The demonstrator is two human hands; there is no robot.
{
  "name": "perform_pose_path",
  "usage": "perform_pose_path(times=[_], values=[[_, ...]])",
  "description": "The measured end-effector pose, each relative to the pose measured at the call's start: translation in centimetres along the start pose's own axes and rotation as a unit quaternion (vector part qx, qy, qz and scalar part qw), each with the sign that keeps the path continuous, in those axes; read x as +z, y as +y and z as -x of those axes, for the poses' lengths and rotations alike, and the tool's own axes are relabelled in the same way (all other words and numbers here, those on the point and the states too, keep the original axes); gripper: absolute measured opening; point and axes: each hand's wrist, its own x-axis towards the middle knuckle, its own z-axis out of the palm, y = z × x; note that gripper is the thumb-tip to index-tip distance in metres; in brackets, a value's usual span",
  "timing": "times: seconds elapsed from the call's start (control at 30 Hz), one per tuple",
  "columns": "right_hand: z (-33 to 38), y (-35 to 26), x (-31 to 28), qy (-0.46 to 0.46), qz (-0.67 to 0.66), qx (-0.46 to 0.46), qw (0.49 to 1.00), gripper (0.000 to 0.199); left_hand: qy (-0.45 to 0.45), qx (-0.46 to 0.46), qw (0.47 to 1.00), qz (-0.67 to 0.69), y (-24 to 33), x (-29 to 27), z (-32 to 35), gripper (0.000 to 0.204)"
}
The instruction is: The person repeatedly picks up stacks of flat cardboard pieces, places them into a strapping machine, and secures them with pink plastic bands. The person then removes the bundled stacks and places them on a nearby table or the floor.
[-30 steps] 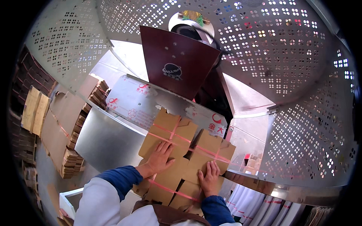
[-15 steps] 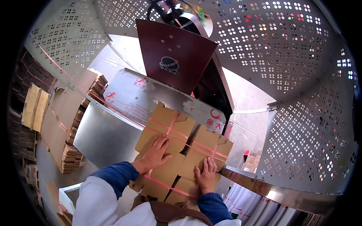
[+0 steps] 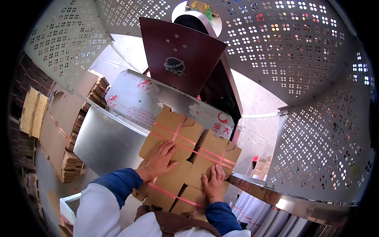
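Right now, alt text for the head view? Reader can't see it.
Both hands press flat on a strapped bundle of flattened cardboard boxes lying on a metal machine table: left hand on its middle, right hand nearer its lower right edge. Pink straps cross the bundle; a dark red panel stands behind it, and perforated metal guards curve around.

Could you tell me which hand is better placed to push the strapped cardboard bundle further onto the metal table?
Probably the left hand: it lies flat near the middle of the brown, pink-strapped cardboard bundle, while the right hand rests near its closer edge.
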Motion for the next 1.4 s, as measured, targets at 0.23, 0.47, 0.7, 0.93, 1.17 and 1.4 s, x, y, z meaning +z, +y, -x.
perform_pose_path(times=[0.23,0.47,0.7,0.93,1.17,1.4], values=[[0.5,0.2,0.2,0.003,-0.007,0.005,1.0,0.059,0.002,0.01,1.0,0.0,0.1,0.0,0.2,0.071],[0.3,0.0,-0.2,0.019,-0.03,0.004,0.999,0.057,0.01,0.019,0.999,0.03,0.4,-0.4,-0.2,0.072],[1.0,0.1,-3.8,-0.025,-0.19,0.104,0.976,0.04,0.057,-0.009,0.997,0.048,1.2,-1.7,0.8,0.064],[12.6,7.7,1.0,-0.028,-0.532,0.443,0.721,0.056,0.143,-0.484,0.786,0.356,-13.7,2.6,5.3,0.056],[8.2,0.8,5.1,-0.201,-0.567,0.463,0.65,0.055,0.037,-0.417,0.541,0.729,-13.1,7.2,9.4,0.054],[5.8,-9.4,10.3,-0.268,-0.538,0.423,0.678,0.053,0.074,-0.348,0.509,0.783,-14.0,2.4,14.6,0.052]])
